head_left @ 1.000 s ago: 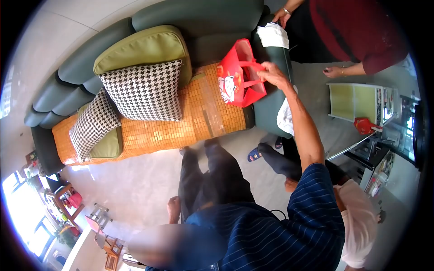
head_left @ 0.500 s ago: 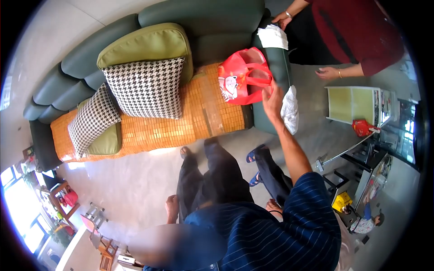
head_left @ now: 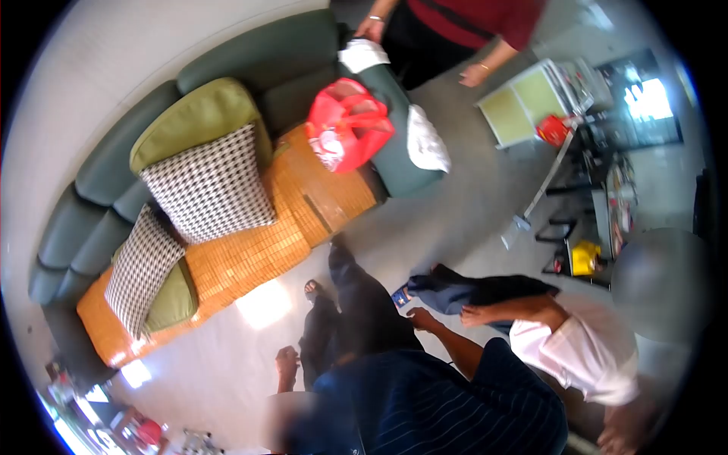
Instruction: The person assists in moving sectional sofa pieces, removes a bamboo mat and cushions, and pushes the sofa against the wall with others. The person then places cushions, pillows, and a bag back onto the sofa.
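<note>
My left hand (head_left: 287,363) hangs beside my dark trousers, its fingers loosely curled and nothing visible in it. On the other side, my right hand (head_left: 425,320) is by my thigh, curled and slightly blurred, with no object seen in it. The red bag (head_left: 347,127) rests at the right end of the green sofa (head_left: 258,45), on the orange tile mat (head_left: 250,246) against the armrest. No hand touches the bag. Two white cloths, one at the back (head_left: 364,55) and one in front (head_left: 426,142), lie on the armrest.
Houndstooth cushions (head_left: 210,186) and green cushions (head_left: 199,121) lean on the sofa. A person in dark red (head_left: 478,23) stands behind the armrest; another in a pink shirt (head_left: 580,345) is close on my right. A green-topped stand (head_left: 523,106) and long pole (head_left: 546,182) are beyond.
My right hand has let go of the red bag and drawn back to my side. The bag's handles have sagged. The view has turned, and the person in pink shows more fully.
</note>
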The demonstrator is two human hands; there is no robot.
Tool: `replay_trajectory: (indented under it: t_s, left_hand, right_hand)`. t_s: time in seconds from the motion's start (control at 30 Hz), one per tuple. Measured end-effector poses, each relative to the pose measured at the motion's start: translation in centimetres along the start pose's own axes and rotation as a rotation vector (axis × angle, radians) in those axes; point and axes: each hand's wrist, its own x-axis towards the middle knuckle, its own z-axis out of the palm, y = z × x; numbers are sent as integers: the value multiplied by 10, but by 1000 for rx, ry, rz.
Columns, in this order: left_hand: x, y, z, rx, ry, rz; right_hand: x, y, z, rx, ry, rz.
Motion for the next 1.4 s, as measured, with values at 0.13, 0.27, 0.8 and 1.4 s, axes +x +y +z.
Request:
replay_trajectory:
  t_s: [0.13,0.27,0.8,1.4]
  left_hand:
    - [4,-27,-36,74,-150,-134]
    - [-3,-13,-49,293,-279,-47]
    - [18,112,52,632,-537,256]
    - [2,64,77,1067,-355,801]
  right_hand:
    - [-9,1,26,-453,154,-458]
    - [7,-20,45,170,543,-263]
    - [-34,37,65,272,549,3]
    - [22,48,-6,408,568,-276]
